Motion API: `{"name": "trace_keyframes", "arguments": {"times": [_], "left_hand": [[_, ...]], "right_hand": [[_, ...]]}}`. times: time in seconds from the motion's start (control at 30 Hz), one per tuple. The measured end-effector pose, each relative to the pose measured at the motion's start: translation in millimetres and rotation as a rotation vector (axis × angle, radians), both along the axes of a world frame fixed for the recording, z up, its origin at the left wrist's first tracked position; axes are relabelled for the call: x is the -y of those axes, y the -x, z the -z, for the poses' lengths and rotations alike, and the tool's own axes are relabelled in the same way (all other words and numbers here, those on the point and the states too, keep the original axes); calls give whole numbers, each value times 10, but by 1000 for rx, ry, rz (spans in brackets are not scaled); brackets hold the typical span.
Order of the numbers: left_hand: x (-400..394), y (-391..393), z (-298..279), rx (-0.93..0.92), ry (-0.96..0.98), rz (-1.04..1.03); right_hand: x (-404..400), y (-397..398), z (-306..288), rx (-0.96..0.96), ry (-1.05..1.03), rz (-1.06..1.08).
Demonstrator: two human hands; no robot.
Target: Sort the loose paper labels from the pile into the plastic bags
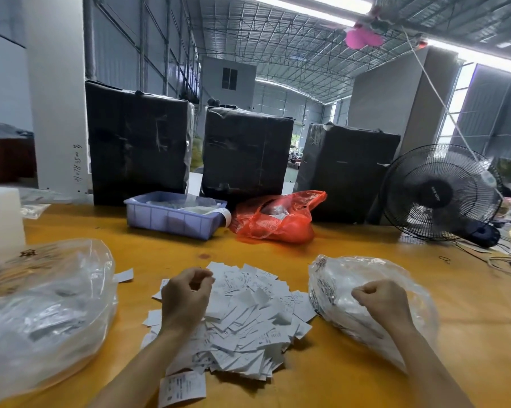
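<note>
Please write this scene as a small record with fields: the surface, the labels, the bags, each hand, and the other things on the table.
surface: yellow table
labels: loose pile at centre
bags: left bag; right bag
left hand: curled over the pile; whether it holds a label is unclear
right hand: fist on the right bag
others: blue bin, red bag, fan

At nine o'clock we see the large clear plastic bag (42, 313) blurred and cut by the frame edge. Print on the white paper labels (242, 316) is too small to read. Whether our curled left hand (186, 293) holds anything, we cannot tell.
</note>
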State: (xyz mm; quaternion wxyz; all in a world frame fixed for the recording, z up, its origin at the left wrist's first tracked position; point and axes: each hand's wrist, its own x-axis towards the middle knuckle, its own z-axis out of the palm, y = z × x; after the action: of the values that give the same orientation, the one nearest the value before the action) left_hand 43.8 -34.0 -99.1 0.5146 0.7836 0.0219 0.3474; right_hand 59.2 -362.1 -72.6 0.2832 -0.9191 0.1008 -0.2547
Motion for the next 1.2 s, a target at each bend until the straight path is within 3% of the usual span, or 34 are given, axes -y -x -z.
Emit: {"name": "trace_keyframes", "arguments": {"times": [0.17,0.33,0.47,0.57,0.67,0.77,1.0,1.2], "left_hand": [[60,94,73,1,66,48],[140,171,24,19,90,76],[203,211,-38,-12,193,210],[230,219,-137,-120,388,531],[263,226,-187,-319,476,799],[252,224,-216,-393,561,955],[140,137,-182,-282,651,674],[133,100,-76,-198,592,521]], "right_hand": [[43,40,25,55,-247,44],[-28,127,-101,186,-713,74],[-317,236,-335,126,-926,-167],[-772,306,-497,-162,-909,-494],[-1229,318,-541,-447,-754,-756],[-1491,283,-484,-528,-674,-855],[-1505,224,-309,-626,-666,-952],[-1574,233,-167,-501,-783,-914]]}}
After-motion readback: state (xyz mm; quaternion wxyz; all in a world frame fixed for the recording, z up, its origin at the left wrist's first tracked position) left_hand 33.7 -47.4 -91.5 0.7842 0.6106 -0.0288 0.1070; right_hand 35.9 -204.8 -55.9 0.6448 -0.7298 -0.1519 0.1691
